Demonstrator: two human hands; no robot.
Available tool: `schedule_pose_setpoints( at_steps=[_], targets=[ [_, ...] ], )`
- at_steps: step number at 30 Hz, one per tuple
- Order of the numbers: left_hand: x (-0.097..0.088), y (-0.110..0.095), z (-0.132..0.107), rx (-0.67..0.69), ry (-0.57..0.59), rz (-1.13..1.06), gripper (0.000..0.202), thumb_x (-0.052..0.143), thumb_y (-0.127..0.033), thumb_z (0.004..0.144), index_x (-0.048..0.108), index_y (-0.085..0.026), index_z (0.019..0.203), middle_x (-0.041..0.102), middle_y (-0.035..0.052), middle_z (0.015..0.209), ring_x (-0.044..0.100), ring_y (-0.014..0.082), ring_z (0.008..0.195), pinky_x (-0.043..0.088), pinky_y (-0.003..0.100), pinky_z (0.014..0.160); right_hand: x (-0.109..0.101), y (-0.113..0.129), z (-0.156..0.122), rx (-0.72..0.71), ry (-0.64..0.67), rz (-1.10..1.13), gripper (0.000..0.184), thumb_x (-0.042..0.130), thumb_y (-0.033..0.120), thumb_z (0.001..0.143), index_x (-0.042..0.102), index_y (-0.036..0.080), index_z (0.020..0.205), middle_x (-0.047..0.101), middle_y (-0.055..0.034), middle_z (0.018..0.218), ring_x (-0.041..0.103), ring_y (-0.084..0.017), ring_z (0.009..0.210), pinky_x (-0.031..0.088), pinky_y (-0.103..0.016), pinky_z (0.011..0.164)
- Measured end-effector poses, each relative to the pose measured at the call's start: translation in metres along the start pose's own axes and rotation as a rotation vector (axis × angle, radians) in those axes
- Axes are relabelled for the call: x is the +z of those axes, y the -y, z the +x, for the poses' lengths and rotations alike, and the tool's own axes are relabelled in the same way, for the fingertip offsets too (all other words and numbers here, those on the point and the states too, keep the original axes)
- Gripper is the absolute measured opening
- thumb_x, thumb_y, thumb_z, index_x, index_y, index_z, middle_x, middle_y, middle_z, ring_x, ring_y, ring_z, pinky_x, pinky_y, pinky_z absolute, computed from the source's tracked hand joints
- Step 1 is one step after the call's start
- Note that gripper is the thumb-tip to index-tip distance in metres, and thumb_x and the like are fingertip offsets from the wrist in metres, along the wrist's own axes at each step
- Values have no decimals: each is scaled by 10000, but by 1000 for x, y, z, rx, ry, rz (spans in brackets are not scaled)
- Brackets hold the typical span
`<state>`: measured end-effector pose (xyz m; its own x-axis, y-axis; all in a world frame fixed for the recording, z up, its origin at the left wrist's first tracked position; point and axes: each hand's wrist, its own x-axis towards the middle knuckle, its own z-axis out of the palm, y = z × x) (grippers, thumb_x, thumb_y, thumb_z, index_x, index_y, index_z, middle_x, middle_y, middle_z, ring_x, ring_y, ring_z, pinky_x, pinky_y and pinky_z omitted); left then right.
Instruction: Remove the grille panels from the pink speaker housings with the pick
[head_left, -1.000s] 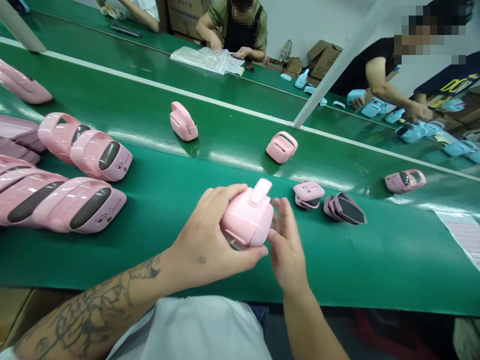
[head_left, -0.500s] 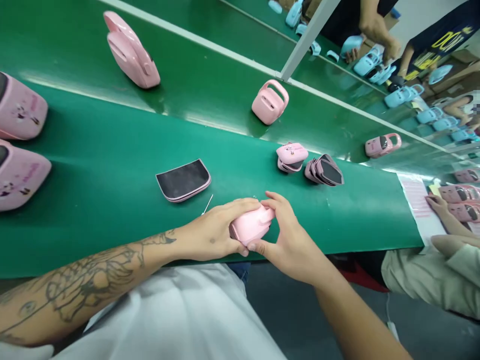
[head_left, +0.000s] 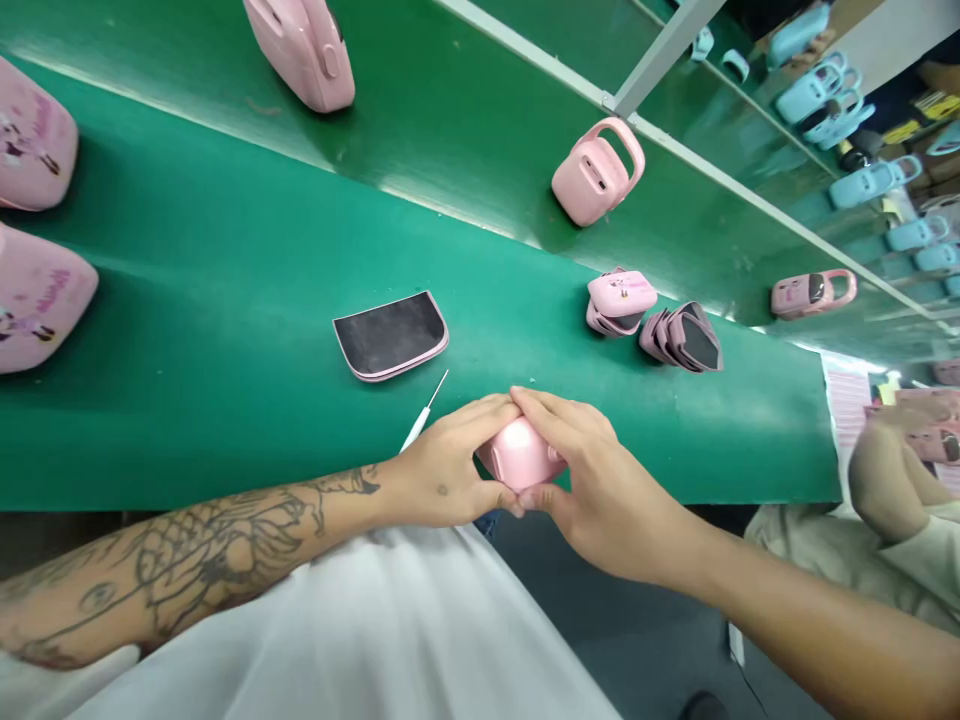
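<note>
Both of my hands close around one pink plastic housing (head_left: 519, 452) at the near edge of the green belt (head_left: 225, 420). My left hand (head_left: 450, 470) grips it from the left, and my right hand (head_left: 585, 480) covers it from the right and top. Only a small patch of the housing shows between my fingers. A thin white tool (head_left: 424, 411) lies on the belt just left of my left hand. A dark curved panel with a pink rim (head_left: 390, 335) lies flat farther left.
Pink housings stand on the belt: one (head_left: 304, 45) top left, a handled one (head_left: 596, 175), another (head_left: 814, 292) at right. A pink cover (head_left: 621, 298) and a stack of dark panels (head_left: 686, 340) sit ahead. Larger pink units (head_left: 37, 295) lie far left. Another person (head_left: 877, 500) sits at right.
My view has tilted down and shifted right. Both hands brought the pink housing down to the belt's near edge and closed over it. The dark panel and white tool came into sight.
</note>
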<state>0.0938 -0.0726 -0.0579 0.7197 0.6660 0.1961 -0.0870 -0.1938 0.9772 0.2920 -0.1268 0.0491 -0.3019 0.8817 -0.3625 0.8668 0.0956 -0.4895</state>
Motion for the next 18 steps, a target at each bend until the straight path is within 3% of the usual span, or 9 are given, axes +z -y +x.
schedule_pose_setpoints(
  at_steps=[6, 10, 13, 18],
  targets=[
    [2, 10, -4, 124, -77, -3, 841, 937, -242, 775, 605, -183, 1545, 713, 164, 1512, 655, 354, 1457, 466, 522, 1307, 11, 0, -7, -91, -80, -56, 849, 592, 119, 970, 267, 313, 1730, 548, -190, 1633, 535, -391, 1517, 454, -697, 1159],
    [-5, 11, 2, -3, -136, -14, 816, 996, -338, 752, 676, -210, 1492, 734, 138, 1504, 691, 356, 1417, 526, 480, 1260, 12, -7, 4, -107, -173, -38, 690, 575, 223, 1052, 359, 318, 1700, 586, -173, 1587, 569, -379, 1476, 475, -662, 1166],
    [-12, 12, 6, -72, -163, 47, 848, 962, -436, 810, 628, -213, 1556, 695, 162, 1554, 680, 375, 1430, 533, 520, 1246, 9, -14, 9, -83, -235, -1, 617, 559, 345, 1102, 395, 268, 1692, 595, -190, 1588, 573, -370, 1487, 486, -636, 1205],
    [-20, 13, 6, -32, -30, 116, 863, 865, -508, 907, 525, -225, 1649, 599, 192, 1651, 590, 385, 1527, 485, 583, 1276, 4, -18, 0, -30, -158, 57, 668, 608, 436, 1098, 386, 263, 1704, 529, -171, 1695, 499, -342, 1585, 455, -604, 1283]
  ],
)
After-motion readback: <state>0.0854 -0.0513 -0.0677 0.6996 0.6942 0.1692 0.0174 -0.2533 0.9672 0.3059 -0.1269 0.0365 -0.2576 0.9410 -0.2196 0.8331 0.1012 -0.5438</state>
